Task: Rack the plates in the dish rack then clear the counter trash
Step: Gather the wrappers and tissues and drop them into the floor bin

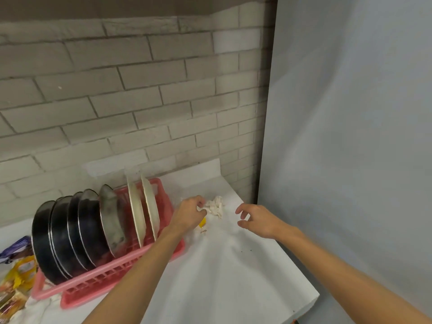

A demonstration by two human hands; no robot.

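Seven plates [98, 230] racked | left hand [189, 215] fingers pinch crumpled tissue [215, 206] | right hand [254, 220] fingers apart, empty

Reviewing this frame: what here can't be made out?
- Yellow scrap: head view, mostly hidden behind the left hand.
- Left hand's grip on the tissue: fingertips curl out of sight.
- Wrappers: cut by the left edge, print blurred.
- Dark specks on the counter: too small to identify.
- Rack floor: hidden by plates.

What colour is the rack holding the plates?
Pink; the dish rack shows clearly in the head view.
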